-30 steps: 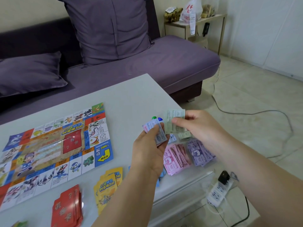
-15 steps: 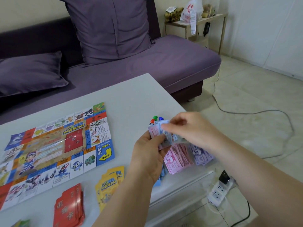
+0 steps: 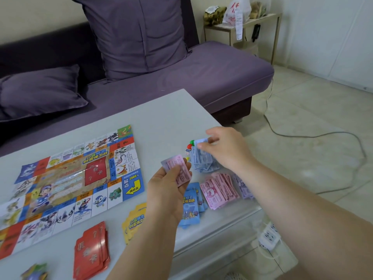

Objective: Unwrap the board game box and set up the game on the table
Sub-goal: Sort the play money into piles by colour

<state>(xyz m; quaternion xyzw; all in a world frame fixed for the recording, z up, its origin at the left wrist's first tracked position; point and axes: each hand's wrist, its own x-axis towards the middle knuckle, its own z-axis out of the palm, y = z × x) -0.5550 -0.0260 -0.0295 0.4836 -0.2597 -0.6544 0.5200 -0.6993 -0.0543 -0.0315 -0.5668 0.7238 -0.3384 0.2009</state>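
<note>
Head view shows your left hand (image 3: 168, 190) gripping pink bills (image 3: 177, 168) while your right hand (image 3: 227, 150) pinches a blue bill (image 3: 202, 141) over the blue pile (image 3: 203, 161), right of the game board (image 3: 70, 178) on the table (image 3: 161, 116).

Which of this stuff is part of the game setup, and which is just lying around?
Game: board, red cards, yellow cards, blue cards, pink notes, blue notes, held notes, pawns, die.
Lying about: sofa, cushion, power strip, cable, bag.

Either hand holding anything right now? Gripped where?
Left hand grips a small stack of play money by its near end; right hand pinches a blue note by its right edge.
</note>
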